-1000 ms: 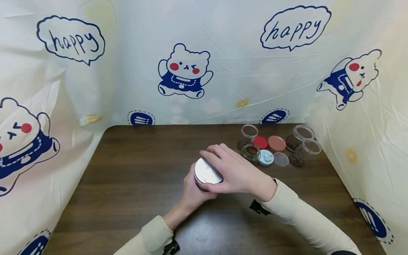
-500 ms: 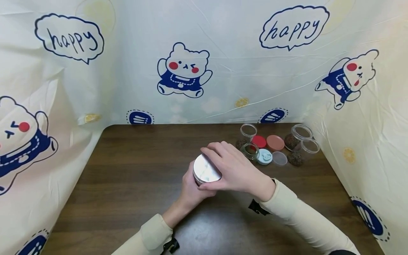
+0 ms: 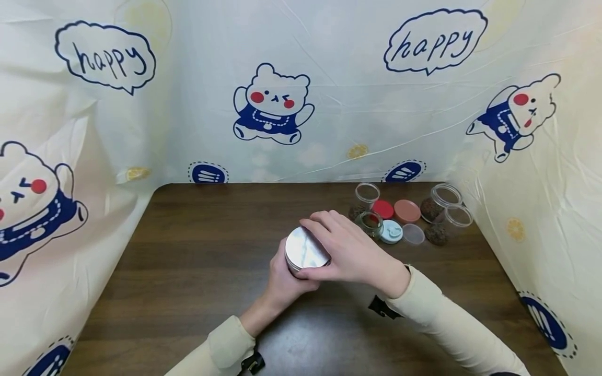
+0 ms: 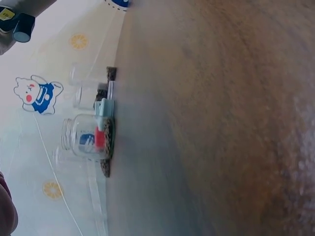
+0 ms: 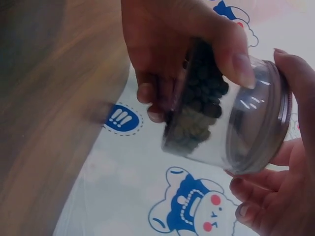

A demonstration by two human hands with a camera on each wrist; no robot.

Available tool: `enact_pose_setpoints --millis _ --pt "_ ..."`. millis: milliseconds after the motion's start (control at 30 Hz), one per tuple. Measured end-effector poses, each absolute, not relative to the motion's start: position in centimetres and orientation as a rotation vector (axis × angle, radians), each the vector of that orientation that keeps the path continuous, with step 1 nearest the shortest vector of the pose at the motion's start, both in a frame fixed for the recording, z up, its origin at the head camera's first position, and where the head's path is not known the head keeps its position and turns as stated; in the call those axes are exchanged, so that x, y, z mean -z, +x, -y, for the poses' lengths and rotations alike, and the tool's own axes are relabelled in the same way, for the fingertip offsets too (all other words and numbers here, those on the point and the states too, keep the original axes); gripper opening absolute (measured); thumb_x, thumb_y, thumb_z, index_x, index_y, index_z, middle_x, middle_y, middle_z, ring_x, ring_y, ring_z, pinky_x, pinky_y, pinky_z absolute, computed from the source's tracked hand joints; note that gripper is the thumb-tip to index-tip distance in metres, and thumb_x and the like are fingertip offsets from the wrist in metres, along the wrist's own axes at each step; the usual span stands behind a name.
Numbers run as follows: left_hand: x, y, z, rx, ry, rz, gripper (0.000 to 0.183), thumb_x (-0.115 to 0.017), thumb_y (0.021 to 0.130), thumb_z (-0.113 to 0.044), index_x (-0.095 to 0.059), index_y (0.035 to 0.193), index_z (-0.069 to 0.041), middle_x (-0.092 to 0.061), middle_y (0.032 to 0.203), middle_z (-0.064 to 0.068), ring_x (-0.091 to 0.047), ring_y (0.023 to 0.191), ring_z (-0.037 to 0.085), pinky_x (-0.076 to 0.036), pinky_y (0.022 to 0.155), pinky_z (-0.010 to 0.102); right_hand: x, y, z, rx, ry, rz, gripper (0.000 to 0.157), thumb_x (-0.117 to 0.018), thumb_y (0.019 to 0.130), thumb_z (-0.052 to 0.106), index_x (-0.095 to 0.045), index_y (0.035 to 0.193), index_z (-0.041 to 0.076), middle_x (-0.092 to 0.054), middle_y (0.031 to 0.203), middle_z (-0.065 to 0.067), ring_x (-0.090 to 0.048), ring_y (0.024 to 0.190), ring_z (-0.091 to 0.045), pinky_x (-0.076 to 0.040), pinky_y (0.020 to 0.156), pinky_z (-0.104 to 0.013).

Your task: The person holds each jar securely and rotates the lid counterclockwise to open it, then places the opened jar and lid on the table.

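A clear jar (image 5: pixel 221 123) with dark round pieces in its lower part is held above the table, its silver lid (image 3: pixel 304 248) facing up in the head view. My left hand (image 3: pixel 284 279) grips the jar's body from the left and below, with the thumb across the clear wall in the right wrist view. From the right, my right hand (image 3: pixel 355 255) holds the lid's rim between thumb and fingers. The lid sits on the jar's mouth. In the left wrist view neither the jar nor its lid shows, only a bit of a hand at the left edge.
Several lidless jars with dark contents, among them a greenish glass jar (image 3: pixel 370 224) and a clear jar (image 3: pixel 447 196), stand at the back right of the table (image 3: pixel 188 250). Between them lie a red lid (image 3: pixel 383 210), a pinkish lid (image 3: pixel 407 211), a light-blue lid (image 3: pixel 391 232) and a translucent lid (image 3: pixel 414 234).
Both hands keep their hold on the jar and lid in nearly the same place. The right fingers have shifted very slightly along the lid's rim.
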State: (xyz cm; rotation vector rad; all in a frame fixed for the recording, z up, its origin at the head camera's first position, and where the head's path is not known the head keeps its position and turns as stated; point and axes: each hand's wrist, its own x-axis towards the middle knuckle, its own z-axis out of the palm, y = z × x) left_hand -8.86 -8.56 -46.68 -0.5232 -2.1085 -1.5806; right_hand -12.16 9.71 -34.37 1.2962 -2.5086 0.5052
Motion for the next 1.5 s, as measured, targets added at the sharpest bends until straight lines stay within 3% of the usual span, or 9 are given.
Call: enact_pose_setpoints --millis 267,467,700,1167,1333,1500 --pt "46.86 -8.97 8.19 1.593 -0.512 2.120 0.087 -0.088 0.058 -0.012 -0.052 0.136 0.001 -0.069 0.120 0.018 -0.068 0.101 0.029 -0.058 0.087 0.040 33.93 -12.14 -9.60 -0.496 1.295 2.512 0.082 -0.078 0.082 0.063 -0.061 0.138 0.006 -0.060 0.126 -0.006 -0.056 0.107 -0.020 -0.052 0.090 -0.036" --pt "47.04 -8.94 8.08 1.571 -0.521 2.119 0.093 -0.091 0.055 -0.012 -0.052 0.138 0.001 -0.069 0.122 0.019 -0.068 0.103 0.031 -0.058 0.088 0.043 34.01 -12.20 -9.71 -0.520 1.342 2.490 0.072 -0.078 0.083 0.053 -0.063 0.135 0.005 -0.062 0.124 -0.005 -0.055 0.103 -0.019 -0.051 0.087 -0.033" --pt "46.82 -8.86 8.02 1.564 -0.530 2.113 0.089 -0.090 0.057 -0.014 -0.053 0.137 0.001 -0.069 0.120 0.018 -0.068 0.101 0.030 -0.058 0.086 0.041 34.12 -12.19 -9.76 -0.479 1.304 2.502 0.082 -0.077 0.082 0.064 -0.062 0.136 0.005 -0.062 0.123 -0.006 -0.057 0.104 -0.020 -0.052 0.090 -0.036" --pt "46.38 -8.71 8.02 1.565 -0.536 2.133 0.091 -0.090 0.057 -0.014 -0.051 0.138 0.002 -0.068 0.121 0.020 -0.068 0.102 0.031 -0.058 0.087 0.043 34.00 -12.20 -9.70 -0.485 1.332 2.497 0.074 -0.075 0.085 0.058 -0.062 0.136 0.006 -0.063 0.122 -0.005 -0.056 0.103 -0.019 -0.050 0.089 -0.036" --pt "46.36 -8.69 8.02 1.594 -0.517 2.148 0.090 -0.091 0.058 -0.014 -0.052 0.137 0.002 -0.068 0.121 0.019 -0.067 0.102 0.029 -0.058 0.088 0.041 34.01 -12.13 -9.65 -0.447 1.276 2.531 0.083 -0.075 0.082 0.066 -0.061 0.137 0.005 -0.063 0.121 -0.006 -0.058 0.103 -0.020 -0.052 0.090 -0.038" --pt "46.52 -8.73 8.03 1.562 -0.523 2.144 0.093 -0.091 0.056 -0.016 -0.052 0.138 0.001 -0.069 0.120 0.018 -0.067 0.101 0.030 -0.058 0.087 0.042 34.06 -12.20 -9.69 -0.490 1.328 2.501 0.074 -0.076 0.084 0.056 -0.062 0.135 0.005 -0.063 0.122 -0.006 -0.057 0.104 -0.021 -0.051 0.090 -0.037"
